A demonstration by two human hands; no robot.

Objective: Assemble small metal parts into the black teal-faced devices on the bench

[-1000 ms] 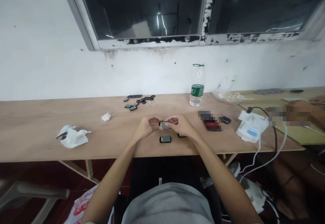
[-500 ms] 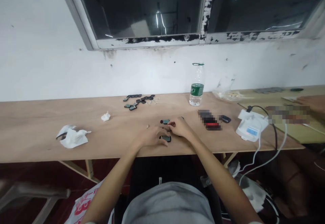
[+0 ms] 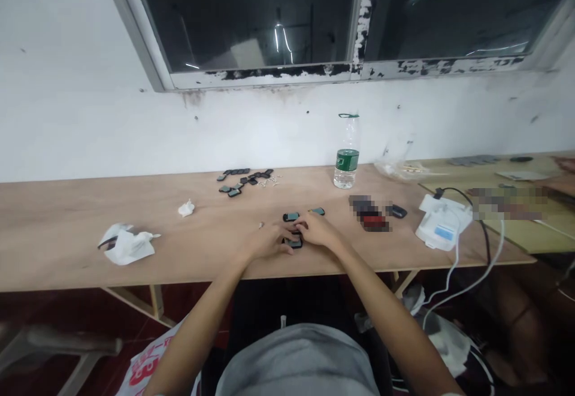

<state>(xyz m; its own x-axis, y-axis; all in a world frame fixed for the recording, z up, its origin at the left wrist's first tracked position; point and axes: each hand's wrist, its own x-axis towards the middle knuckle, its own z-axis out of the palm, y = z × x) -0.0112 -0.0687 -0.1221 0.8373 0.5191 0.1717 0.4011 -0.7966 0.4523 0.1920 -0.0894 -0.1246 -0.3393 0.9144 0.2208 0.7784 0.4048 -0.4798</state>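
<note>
Your left hand [image 3: 268, 241] and right hand [image 3: 315, 229] meet over the near module [image 3: 294, 242], fingers bent; whether they pinch anything, you can't quite tell

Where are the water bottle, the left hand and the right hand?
Water bottle [image 3: 347, 161]: head view, on its green label.
Left hand [image 3: 265, 242]: head view, back of hand.
Right hand [image 3: 320, 229]: head view, back of hand.

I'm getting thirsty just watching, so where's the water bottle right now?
In the head view, the bottle stands right of centre at the table's far edge, by the wall, just beyond the phone.
</note>
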